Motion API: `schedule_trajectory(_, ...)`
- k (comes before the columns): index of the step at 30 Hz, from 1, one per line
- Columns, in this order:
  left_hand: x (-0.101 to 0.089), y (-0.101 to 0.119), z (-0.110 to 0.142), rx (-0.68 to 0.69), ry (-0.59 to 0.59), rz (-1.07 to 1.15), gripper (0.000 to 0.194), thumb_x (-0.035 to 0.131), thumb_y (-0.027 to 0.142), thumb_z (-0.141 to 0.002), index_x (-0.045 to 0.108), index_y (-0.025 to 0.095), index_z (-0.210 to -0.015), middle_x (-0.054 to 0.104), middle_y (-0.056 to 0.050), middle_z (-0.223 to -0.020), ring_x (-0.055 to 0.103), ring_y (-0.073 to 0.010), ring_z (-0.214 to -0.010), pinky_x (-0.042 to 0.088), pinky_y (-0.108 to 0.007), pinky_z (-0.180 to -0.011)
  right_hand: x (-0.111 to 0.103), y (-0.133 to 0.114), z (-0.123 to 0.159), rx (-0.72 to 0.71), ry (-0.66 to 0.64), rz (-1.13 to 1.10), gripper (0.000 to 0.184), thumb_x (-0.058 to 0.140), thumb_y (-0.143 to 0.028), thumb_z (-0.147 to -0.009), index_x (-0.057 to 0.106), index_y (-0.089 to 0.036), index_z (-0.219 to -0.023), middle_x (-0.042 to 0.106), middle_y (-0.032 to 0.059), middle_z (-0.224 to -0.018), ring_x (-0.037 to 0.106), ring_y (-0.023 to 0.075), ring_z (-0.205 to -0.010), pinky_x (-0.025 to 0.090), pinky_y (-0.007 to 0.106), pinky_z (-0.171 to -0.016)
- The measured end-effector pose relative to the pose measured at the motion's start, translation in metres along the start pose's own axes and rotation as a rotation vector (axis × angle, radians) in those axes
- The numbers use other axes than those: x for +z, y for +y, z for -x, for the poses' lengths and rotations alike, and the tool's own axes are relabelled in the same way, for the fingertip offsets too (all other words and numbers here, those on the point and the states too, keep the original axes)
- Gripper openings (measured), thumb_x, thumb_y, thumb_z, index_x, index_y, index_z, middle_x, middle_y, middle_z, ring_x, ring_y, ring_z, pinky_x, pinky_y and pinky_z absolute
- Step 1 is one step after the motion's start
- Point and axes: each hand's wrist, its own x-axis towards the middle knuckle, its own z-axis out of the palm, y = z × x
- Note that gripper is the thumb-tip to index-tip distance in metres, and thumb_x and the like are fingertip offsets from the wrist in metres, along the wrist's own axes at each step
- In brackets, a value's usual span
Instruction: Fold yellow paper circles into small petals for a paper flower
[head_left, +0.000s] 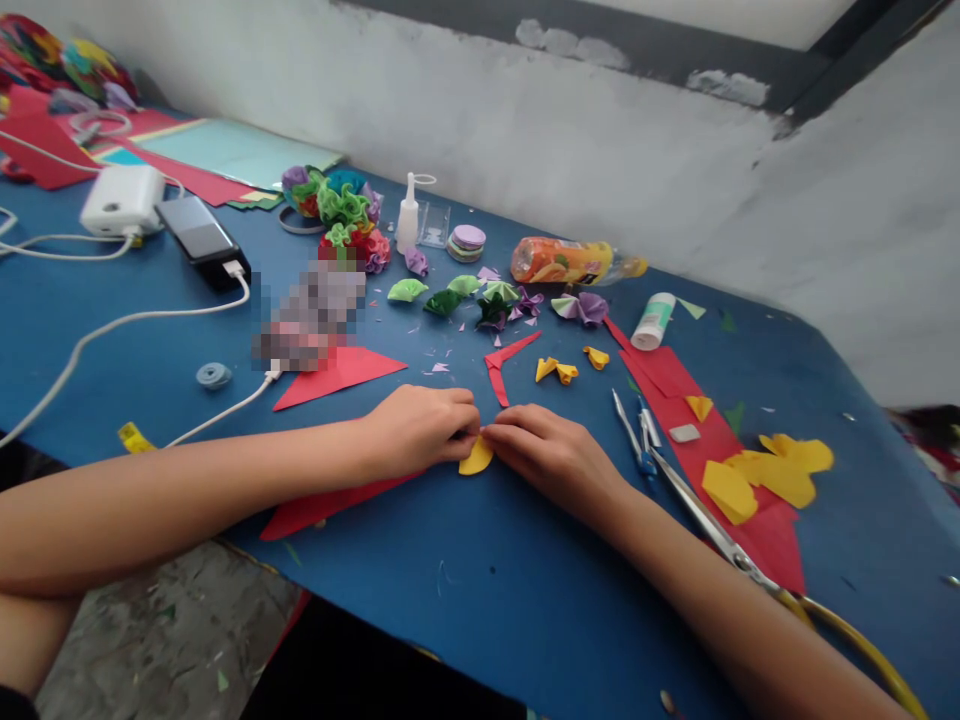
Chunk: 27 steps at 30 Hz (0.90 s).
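My left hand [427,430] and my right hand [559,455] meet over the blue table, their fingers pinched together on a small yellow paper piece [475,459]. Its lower edge is rounded; the upper part is hidden by my fingertips. Just beyond my hands lies a bent red paper strip [496,378]. Small folded yellow paper pieces [556,371] rest to the right of it. Under my left forearm a red paper sheet [330,508] shows in part. Several yellow paper petals [780,470] lie on a red paper strip [772,540] at the right.
Scissors [739,555] and a compass [637,435] lie beside my right forearm. Farther back are folded green paper pieces [444,302], a glue bottle [407,215], an orange drink bottle [562,262] and a white tube [653,321]. A phone [199,235] and cables occupy the left.
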Motion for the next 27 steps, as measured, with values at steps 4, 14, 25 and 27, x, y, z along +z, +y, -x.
schedule_trajectory(4, -0.001, -0.003, 0.000, 0.053, -0.001, -0.047, 0.022, 0.046, 0.026, -0.086, 0.066, 0.020, -0.087, 0.064, -0.001, -0.088, 0.058, -0.0107, -0.068, 0.029, -0.021, -0.050, -0.002, -0.001, -0.002, 0.016, -0.042, 0.017, 0.023, 0.041, -0.023, -0.093, 0.064, -0.018, -0.092, 0.066, 0.0063, -0.086, 0.059, 0.0145, -0.075, 0.049, 0.025, -0.067)
schedule_trajectory(14, -0.010, -0.008, 0.001, 0.153, -0.090, -0.098, 0.021, 0.048, 0.027, -0.087, 0.069, 0.023, -0.088, 0.066, 0.000, -0.089, 0.059, -0.0100, -0.067, 0.026, -0.022, -0.048, -0.001, 0.002, 0.000, -0.060, -0.052, 0.090, 0.027, 0.037, -0.012, -0.091, 0.064, -0.017, -0.093, 0.065, 0.0068, -0.083, 0.057, 0.0156, -0.073, 0.045, 0.024, -0.062)
schedule_trajectory(25, -0.023, -0.004, -0.001, -0.002, -0.212, -0.002, 0.023, 0.066, 0.044, -0.073, 0.072, 0.030, -0.091, 0.070, 0.002, -0.078, 0.063, -0.0140, -0.070, 0.021, -0.023, -0.046, -0.014, 0.005, 0.000, -0.126, -0.099, 0.186, 0.032, 0.034, -0.016, -0.094, 0.065, -0.020, -0.090, 0.067, 0.0054, -0.081, 0.057, 0.0154, -0.071, 0.043, 0.027, -0.062)
schedule_trajectory(27, -0.024, -0.004, -0.002, -0.044, -0.210, 0.012, 0.028, 0.069, 0.048, -0.069, 0.072, 0.031, -0.091, 0.070, 0.002, -0.074, 0.062, -0.0140, -0.067, 0.022, -0.022, -0.046, -0.013, 0.009, 0.003, -0.101, -0.086, 0.173, 0.031, 0.035, -0.015, -0.093, 0.065, -0.020, -0.090, 0.067, 0.0057, -0.083, 0.058, 0.0162, -0.071, 0.044, 0.028, -0.063)
